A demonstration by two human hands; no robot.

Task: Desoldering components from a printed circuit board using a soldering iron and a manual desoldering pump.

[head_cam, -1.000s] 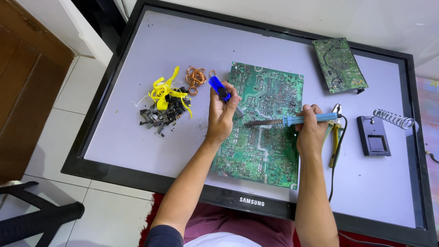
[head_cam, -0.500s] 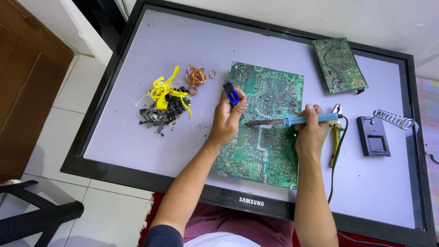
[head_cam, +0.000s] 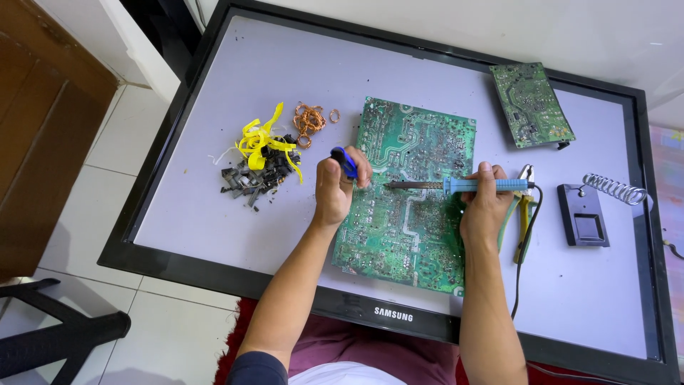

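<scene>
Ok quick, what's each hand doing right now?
Left hand: closed around a small blue-handled tool, at the big green circuit board's left edge.
Right hand: closed around the blue soldering iron, held over the board.

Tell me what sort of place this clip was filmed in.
Probably a home electronics-repair spot: a flat TV screen on a tiled floor serves as workbench, with a green circuit board, a soldering iron in the right hand, and its stand.

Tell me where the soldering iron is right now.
In the head view, the soldering iron lies across the big green circuit board, gripped by the right hand.
</scene>
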